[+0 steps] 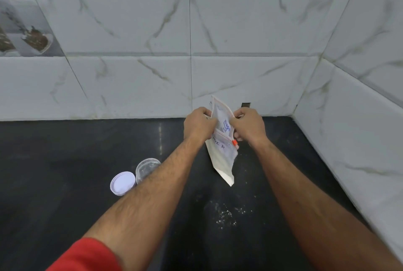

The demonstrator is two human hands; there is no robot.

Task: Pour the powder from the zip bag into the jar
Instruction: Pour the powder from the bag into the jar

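Blue handwriting on zip bag (222, 157), unreadable

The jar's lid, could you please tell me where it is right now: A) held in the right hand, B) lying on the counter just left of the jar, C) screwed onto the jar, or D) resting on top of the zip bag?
B: the white lid lies flat on the dark counter just left of the open clear jar, while both the left hand and right hand grip the zip bag.
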